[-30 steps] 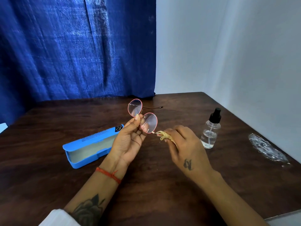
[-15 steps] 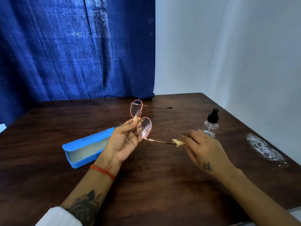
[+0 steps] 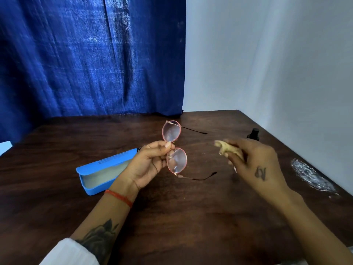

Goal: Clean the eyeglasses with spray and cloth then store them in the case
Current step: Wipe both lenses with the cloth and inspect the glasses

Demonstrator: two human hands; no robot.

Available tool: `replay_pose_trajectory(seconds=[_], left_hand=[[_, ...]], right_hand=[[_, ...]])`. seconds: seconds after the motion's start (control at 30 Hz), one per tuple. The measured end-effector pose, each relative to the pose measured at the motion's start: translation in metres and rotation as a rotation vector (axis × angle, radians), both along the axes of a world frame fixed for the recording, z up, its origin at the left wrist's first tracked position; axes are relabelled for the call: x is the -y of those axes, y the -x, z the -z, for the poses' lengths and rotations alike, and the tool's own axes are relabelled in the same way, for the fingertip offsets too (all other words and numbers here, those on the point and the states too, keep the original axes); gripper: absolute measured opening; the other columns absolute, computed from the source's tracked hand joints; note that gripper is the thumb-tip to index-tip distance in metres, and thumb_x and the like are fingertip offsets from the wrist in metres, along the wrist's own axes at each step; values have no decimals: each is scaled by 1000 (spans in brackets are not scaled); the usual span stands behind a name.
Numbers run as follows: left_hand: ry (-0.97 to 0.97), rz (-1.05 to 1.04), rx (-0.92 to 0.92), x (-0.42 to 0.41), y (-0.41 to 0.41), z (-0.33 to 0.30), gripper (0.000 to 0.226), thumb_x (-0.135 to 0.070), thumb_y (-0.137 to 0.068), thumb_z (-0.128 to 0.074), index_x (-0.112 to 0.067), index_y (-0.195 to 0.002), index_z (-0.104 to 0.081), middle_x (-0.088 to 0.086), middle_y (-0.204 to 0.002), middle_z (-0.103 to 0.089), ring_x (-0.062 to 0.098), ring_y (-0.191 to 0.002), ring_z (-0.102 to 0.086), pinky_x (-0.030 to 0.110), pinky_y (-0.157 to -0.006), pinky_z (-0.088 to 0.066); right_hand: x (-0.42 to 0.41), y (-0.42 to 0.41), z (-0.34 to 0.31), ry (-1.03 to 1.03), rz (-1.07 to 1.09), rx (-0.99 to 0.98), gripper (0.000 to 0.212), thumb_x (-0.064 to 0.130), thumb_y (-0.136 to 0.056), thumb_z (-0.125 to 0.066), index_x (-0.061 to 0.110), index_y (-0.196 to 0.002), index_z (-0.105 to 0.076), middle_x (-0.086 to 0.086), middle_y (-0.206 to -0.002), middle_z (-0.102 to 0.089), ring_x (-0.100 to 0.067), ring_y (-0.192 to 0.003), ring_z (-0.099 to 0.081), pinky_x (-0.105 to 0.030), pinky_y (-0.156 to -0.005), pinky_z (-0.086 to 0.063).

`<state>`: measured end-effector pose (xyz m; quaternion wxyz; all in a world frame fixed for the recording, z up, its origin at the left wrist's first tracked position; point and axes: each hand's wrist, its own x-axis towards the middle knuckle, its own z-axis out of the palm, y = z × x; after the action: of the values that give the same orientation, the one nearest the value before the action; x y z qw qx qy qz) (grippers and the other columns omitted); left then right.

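Wiping step in hand, by the look of it; your left hand point(image 3: 147, 165) holds the round pink-rimmed eyeglasses point(image 3: 174, 148) above the dark wooden bench point(image 3: 172, 217), fingers point(image 3: 162, 148) pinching at the bridge between the two lenses, one lens above the other, both thin temple arms swung out toward your right; your right hand point(image 3: 254, 165) hangs just beside the lower temple tip but apart from it, fingers curled round a small crumpled yellowish cloth point(image 3: 226, 149); cloth and frame not touching.

Next move, as a judgement: bring the cloth onto a lens or the upper temple, keep the bridge pinch steady; afterwards fold both arms in before turning to the open blue rectangular plastic case point(image 3: 99, 173), which lies on the bench left of your left hand.

Hard to read: right hand and cloth are blurred; the clear spray bottle with black cap point(image 3: 253, 133) is mostly hidden behind that hand, only the cap showing; whether the lenses are clean cannot be told; a whitish smear point(image 3: 311, 175) near the right bench edge is unidentifiable.
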<state>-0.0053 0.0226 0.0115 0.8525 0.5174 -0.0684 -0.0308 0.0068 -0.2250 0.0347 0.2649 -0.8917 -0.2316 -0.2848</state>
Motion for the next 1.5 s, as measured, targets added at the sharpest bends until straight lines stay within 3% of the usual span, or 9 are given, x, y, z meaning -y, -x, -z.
replay_pose_trajectory(seconds=[0.13, 0.3, 0.37, 0.47, 0.57, 0.7, 1.0, 1.37, 1.5], left_hand=[[-85, 56, 29, 9, 3, 3, 41, -38, -32, -92, -15, -59, -71, -6, -63, -68, 2, -58, -62, 15, -58, -50], [-67, 132, 31, 4, 4, 5, 36, -33, -37, -92, -14, -59, -70, -4, -63, -67, 3, -58, -62, 16, -59, -50], [-75, 140, 37, 3, 4, 4, 35, -33, -38, -91, -14, -59, -70, -5, -62, -67, 2, -58, -62, 16, -59, -50], [-75, 165, 44, 1, 4, 3, 34, -34, -40, -91, -15, -60, -71, -6, -60, -65, 1, -57, -61, 15, -59, -50], [-42, 180, 39, -1, 4, 3, 34, -30, -40, -91, -15, -60, -69, -5, -60, -64, 3, -57, -60, 16, -60, -50], [-45, 174, 41, -3, 3, 4, 33, -31, -40, -91, -15, -57, -67, -5, -60, -62, 3, -56, -58, 15, -61, -50], [-22, 158, 45, -7, 1, 6, 33, -29, -39, -92, -16, -55, -66, -6, -60, -62, 2, -55, -56, 15, -60, -49], [10, 86, 62, -8, -2, 9, 35, -31, -36, -92, -16, -55, -67, -6, -59, -61, 2, -56, -57, 16, -62, -50], [31, 41, 82, -12, -5, 10, 37, -35, -40, -91, -17, -59, -65, -4, -61, -60, 8, -57, -56, 21, -57, -51]], right_hand=[[-39, -15, -19, -340, -245, -52, 31, 25, -81, -65, 22, -112, -67, 7, -101, -70, -4, -92, -63, -19, -82, -48], [-72, -39, -26, -128, -542, -49, 35, 10, -85, -55, 10, -119, -62, 3, -110, -63, -4, -101, -57, -8, -84, -42], [-72, -45, -32, -51, -581, -109, 34, 8, -85, -56, 12, -118, -64, 4, -108, -65, -4, -95, -59, -7, -79, -42], [-68, -52, -40, 66, -541, -137, 28, 14, -86, -64, 19, -113, -67, 9, -93, -66, -1, -78, -57, -10, -68, -41], [-66, -56, -40, 182, -475, -95, 17, 19, -83, -66, 22, -99, -71, 8, -83, -67, -8, -70, -58, -23, -63, -45], [-60, -58, -35, 277, -407, -40, 12, 17, -81, -62, 21, -89, -70, 10, -73, -61, -2, -60, -47, -18, -56, -34], [-45, -62, -23, 479, -166, -2, 20, 28, -86, -54, 20, -103, -61, -2, -97, -64, -21, -90, -57, -27, -67, -37], [-42, -59, -30, 598, 174, -171, 28, 28, -93, -46, 4, -86, -60, -17, -90, -65, -30, -71, -52, -29, -60, -36], [-35, -47, -40, 423, 225, -75, 24, 25, -93, -44, 6, -86, -57, -17, -90, -66, -35, -79, -58, -31, -62, -36]])
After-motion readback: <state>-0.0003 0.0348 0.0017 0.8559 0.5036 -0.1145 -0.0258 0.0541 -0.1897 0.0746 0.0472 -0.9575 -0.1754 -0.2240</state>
